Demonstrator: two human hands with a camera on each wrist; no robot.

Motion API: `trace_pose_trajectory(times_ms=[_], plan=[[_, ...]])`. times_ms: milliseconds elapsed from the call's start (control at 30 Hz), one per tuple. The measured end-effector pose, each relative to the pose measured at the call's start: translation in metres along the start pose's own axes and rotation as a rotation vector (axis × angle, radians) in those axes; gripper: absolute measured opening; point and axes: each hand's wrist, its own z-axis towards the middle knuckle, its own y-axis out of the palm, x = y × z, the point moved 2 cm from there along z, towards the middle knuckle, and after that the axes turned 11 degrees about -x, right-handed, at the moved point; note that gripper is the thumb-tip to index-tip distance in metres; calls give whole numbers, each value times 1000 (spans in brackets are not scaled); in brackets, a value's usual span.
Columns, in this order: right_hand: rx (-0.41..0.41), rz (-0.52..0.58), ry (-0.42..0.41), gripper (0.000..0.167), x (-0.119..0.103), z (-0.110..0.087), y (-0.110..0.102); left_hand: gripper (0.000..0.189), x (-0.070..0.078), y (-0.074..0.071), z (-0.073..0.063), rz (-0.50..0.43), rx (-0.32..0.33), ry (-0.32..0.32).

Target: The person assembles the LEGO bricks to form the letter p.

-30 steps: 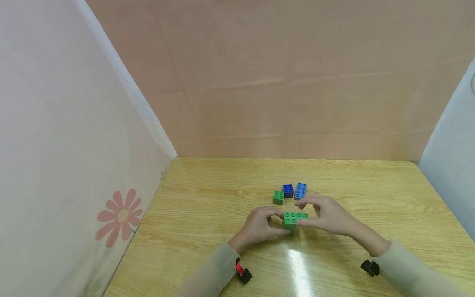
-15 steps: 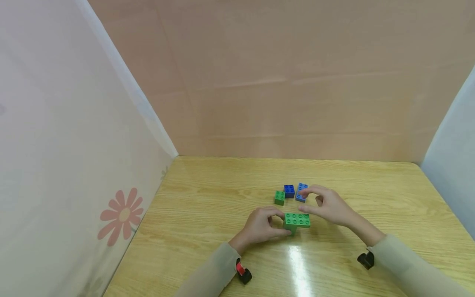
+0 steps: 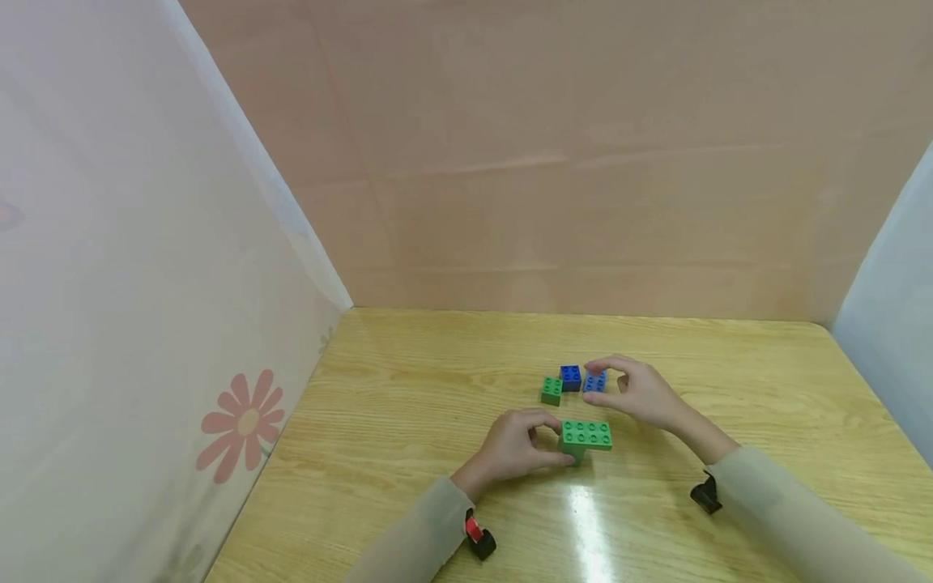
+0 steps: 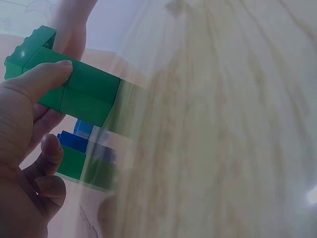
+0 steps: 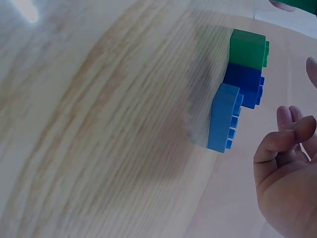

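My left hand (image 3: 510,445) grips a green stack (image 3: 573,453) of small bricks, with a long green brick (image 3: 586,434) across its top, overhanging to the right. In the left wrist view, the thumb presses the side of the stack (image 4: 89,91), which stands on the table. My right hand (image 3: 641,395) hovers over a light blue long brick (image 3: 595,382), thumb and index finger spread to either side of it. The right wrist view shows a gap between the visible fingers and the light blue brick (image 5: 224,118).
A dark blue brick (image 3: 571,377) and a small green brick (image 3: 551,390) stand left of the light blue one, close together. The wooden table (image 3: 423,364) meets a tan backdrop (image 3: 466,202) behind and a flowered white sheet (image 3: 146,324) at left.
My right hand has left the long green brick and moved away from me to the light blue brick. The left hand keeps its grip on the stack.
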Motion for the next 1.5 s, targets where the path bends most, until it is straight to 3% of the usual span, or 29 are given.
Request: trace_pose_trajectory(times_ms=[633, 967, 1500], plan=[[-41, 123, 92, 68, 22, 25, 9, 32, -1, 0, 1, -3, -7, -17], [4, -24, 116, 66, 29, 35, 16, 32, -2, 0, -1, -13, -8, -28], [17, -50, 124, 47, 29, 36, 18, 31, -2, 1, -1, -16, 9, -10]])
